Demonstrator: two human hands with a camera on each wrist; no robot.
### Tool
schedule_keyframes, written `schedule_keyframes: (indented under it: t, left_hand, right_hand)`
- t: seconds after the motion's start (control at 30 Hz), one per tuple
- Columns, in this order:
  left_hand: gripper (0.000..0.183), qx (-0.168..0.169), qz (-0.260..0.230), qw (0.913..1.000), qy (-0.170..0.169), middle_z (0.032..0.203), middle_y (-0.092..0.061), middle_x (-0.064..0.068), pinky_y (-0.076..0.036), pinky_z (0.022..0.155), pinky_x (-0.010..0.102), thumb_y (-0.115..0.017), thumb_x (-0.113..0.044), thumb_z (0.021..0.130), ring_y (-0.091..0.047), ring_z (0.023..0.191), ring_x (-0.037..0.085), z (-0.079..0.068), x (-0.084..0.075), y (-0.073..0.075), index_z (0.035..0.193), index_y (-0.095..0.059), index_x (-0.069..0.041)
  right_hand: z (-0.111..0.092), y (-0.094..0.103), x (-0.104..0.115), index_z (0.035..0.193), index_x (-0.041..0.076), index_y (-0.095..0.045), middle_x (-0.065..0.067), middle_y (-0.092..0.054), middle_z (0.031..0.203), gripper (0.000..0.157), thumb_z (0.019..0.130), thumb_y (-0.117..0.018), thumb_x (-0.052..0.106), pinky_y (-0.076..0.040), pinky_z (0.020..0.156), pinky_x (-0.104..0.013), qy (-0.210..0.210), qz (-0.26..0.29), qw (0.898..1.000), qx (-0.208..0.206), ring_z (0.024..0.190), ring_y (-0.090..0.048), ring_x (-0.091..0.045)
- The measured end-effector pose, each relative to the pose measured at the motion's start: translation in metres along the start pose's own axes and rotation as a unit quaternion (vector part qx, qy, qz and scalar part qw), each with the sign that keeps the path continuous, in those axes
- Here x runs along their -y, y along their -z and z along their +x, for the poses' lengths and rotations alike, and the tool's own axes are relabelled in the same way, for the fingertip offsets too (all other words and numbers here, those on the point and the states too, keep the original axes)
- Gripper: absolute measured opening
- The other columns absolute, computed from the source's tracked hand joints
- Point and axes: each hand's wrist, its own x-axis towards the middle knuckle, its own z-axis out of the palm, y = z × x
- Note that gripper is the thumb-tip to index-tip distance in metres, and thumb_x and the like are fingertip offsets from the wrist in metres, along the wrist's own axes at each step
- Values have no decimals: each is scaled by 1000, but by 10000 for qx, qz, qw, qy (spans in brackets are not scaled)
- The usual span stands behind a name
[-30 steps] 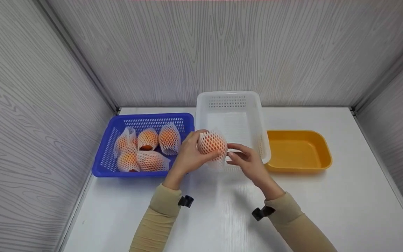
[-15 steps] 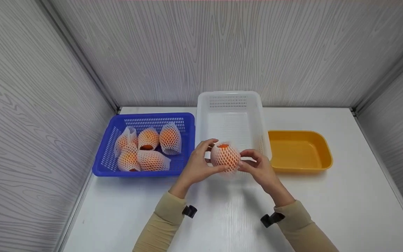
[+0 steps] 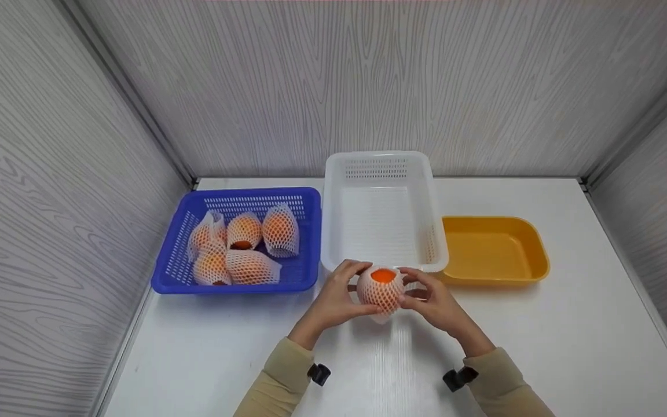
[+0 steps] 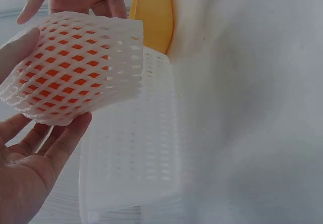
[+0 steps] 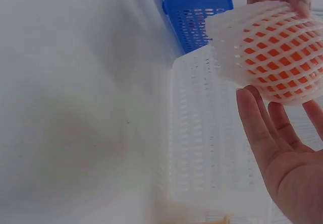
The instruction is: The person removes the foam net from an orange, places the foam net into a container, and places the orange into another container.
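Note:
An orange (image 3: 384, 275) in a white foam net sleeve (image 3: 381, 296) is held up over the table, just in front of the white basket (image 3: 380, 214). Bare orange skin shows through the sleeve's upper opening. My left hand (image 3: 332, 301) grips it from the left, thumb on the near side and fingers round the far side. From the right, my right hand (image 3: 439, 308) holds it between thumb and fingers. In the left wrist view, the loose end of the foam sleeve (image 4: 126, 57) sticks out past the fruit.
At the left, a blue basket (image 3: 162, 278) holds several oranges (image 3: 252, 267) in foam sleeves. A yellow tray (image 3: 493, 249) stands right of the white basket. Pale wood-grain panels (image 3: 333, 87) enclose the white table (image 3: 588, 347) at the back and sides.
Both hands have brought the orange toward the body and slightly right, turning it so its bare skin faces up. The right fingers, spread loosely beside it earlier, have closed in on it.

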Motion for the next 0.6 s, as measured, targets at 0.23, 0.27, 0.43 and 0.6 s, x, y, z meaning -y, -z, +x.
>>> schedule_keyframes:
  t: [0.23, 0.27, 0.43, 0.6]
  left_hand:
    - [76, 239, 81, 9997, -37, 123, -51, 1, -52, 87, 26, -92, -19, 67, -53, 115, 17, -3, 17, -10, 133, -57, -7]
    - [76, 271, 90, 9996, -24, 122, -51, 1, -51, 87, 26, -92, -17, 67, -53, 115, 17, -3, 20, -11, 133, -57, -7]
    - [77, 491, 69, 9986, 160, 123, -49, 1, -51, 90, 28, -92, -14, 67, -52, 116, 18, -7, 30, -17, 135, -56, -6]
    - [78, 661, -21, 9973, 308, 121, -47, -1, -49, 92, 28, -93, -18, 67, -50, 117, 17, -13, 40, -22, 135, -57, -6]
  right_hand:
    - [-3, -7, -2, 147, 3, -41, -21, -49, 125, 63, 92, -70, 13, -47, 95, -50, -161, -312, 9991, 217, 112, -53, -41]
    - [-3, -8, 1, 147, 2, -41, -22, -49, 125, 64, 92, -70, 13, -47, 95, -51, -192, -313, 9990, 268, 113, -53, -41]
    - [-7, -13, 12, 143, -4, -44, -21, -54, 123, 59, 92, -70, 10, -46, 94, -53, -135, -397, 9982, 429, 109, -53, -39]
    - [-9, -17, 5, 137, -6, -51, -17, -58, 118, 52, 91, -70, 10, -47, 91, -54, -26, -592, 9973, 435, 104, -53, -36]
